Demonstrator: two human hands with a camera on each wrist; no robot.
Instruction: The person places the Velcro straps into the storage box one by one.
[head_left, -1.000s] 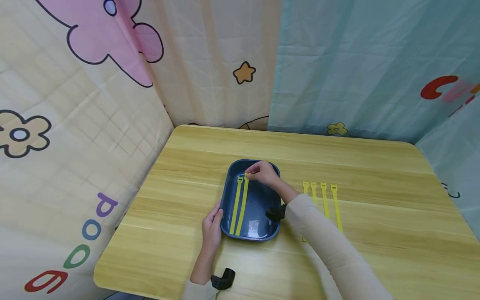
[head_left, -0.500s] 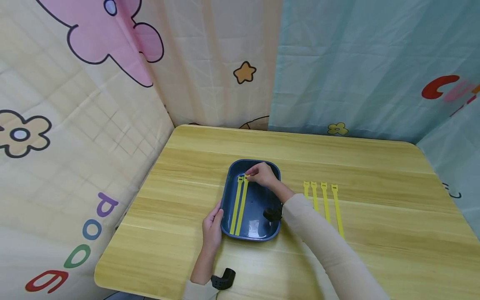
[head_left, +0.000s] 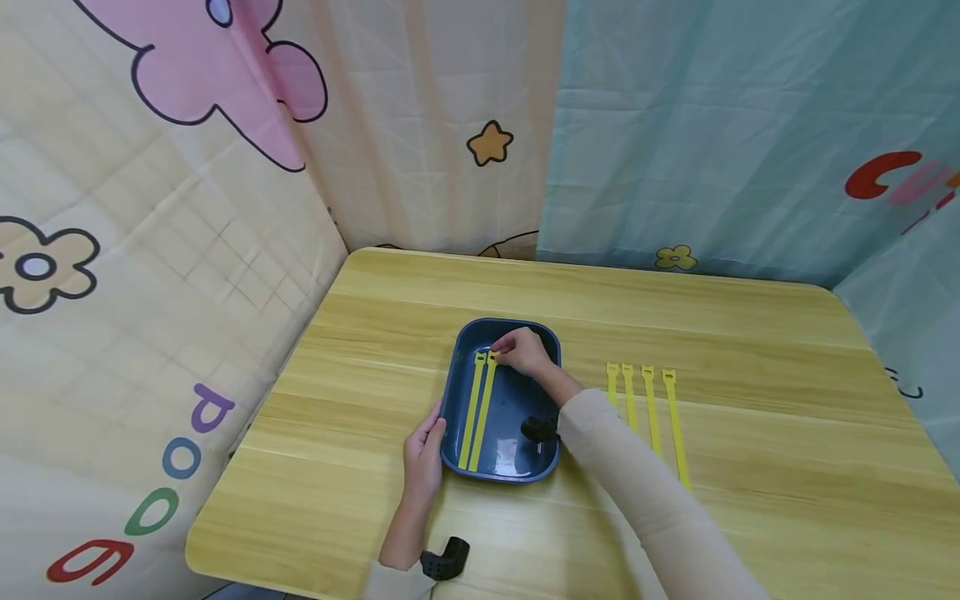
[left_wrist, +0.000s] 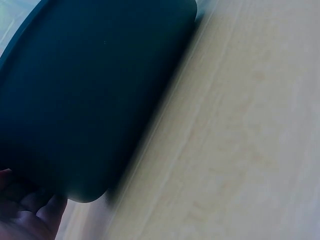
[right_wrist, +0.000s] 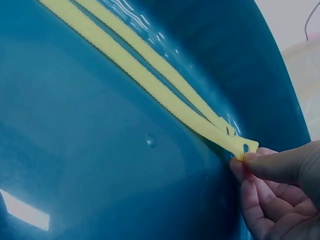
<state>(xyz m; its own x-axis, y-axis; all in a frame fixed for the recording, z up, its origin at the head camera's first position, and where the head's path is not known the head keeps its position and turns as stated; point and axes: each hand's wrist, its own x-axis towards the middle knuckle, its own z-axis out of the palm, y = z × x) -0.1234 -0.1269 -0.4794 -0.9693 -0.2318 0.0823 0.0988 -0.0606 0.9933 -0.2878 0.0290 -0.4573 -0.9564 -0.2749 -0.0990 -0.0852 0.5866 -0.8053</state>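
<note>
A dark blue plastic tray point(head_left: 517, 408) rests on the table, with two yellow hook-and-loop cable ties lying lengthwise along its left side. My right hand point(head_left: 525, 352) pinches the slotted head of the right-hand cable tie point(right_wrist: 127, 62) between thumb and fingers, near the tray's far end. That head is slightly raised in the right wrist view, while the strap runs along the tray floor. Beside it, almost parallel, lies the other cable tie point(head_left: 470, 417). At the tray's near left side my left hand point(head_left: 423, 458) grips the wall, thumb by the rim.
Several more yellow cable ties point(head_left: 651, 400) lie in a row on the wooden table point(head_left: 787, 433), right of the tray, partly hidden by my right sleeve point(head_left: 637, 483). Printed curtains point(head_left: 697, 142) hang behind the table and along its left side.
The held cable tie's head has come down slightly, closer in line with the other one. My right wrist and forearm have shifted a little left; the left hand keeps its place.
</note>
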